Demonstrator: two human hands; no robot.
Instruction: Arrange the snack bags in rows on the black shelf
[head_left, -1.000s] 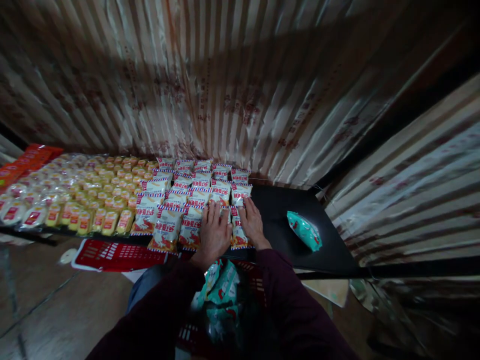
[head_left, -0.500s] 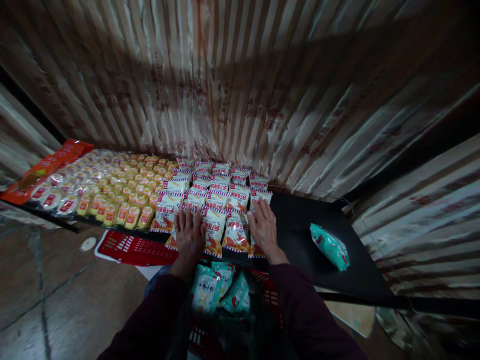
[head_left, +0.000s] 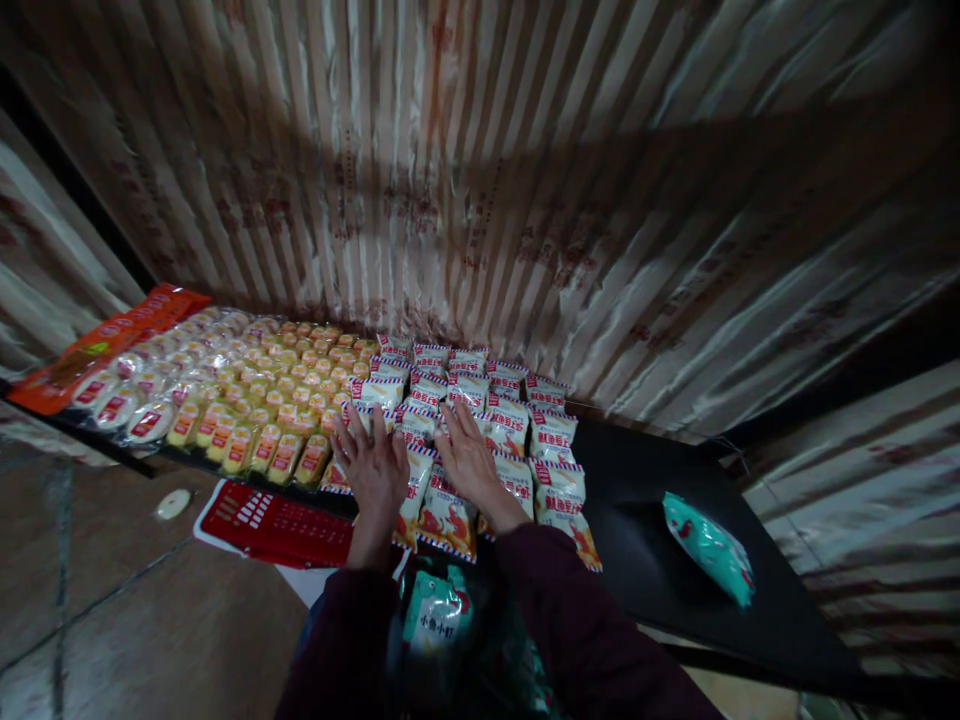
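Rows of white snack bags [head_left: 448, 507] with red lettering and striped edges lie on a black shelf [head_left: 637, 500]. My left hand [head_left: 373, 470] rests flat on the bags at the left of the rows, fingers spread. Over the middle bags lies my right hand [head_left: 469, 455], its fingers stretched out and touching the tops. Neither hand grips anything. The bags right under my palms are partly hidden. Below my forearms, a green snack bag [head_left: 439, 610] sits near my body, partly covered by the sleeves.
Yellow wrapped cakes [head_left: 277, 400] and round white packs [head_left: 150, 420] fill the shelf's left, beside an orange packet [head_left: 97, 350]. One teal bag [head_left: 709, 550] lies at the right. A red basket [head_left: 277, 525] stands below. Striped sheeting [head_left: 480, 200] hangs behind.
My right hand has moved left from the right-hand bags to the middle ones, nearer my left hand. My left hand stays flat on the bags. The view has shifted a little.
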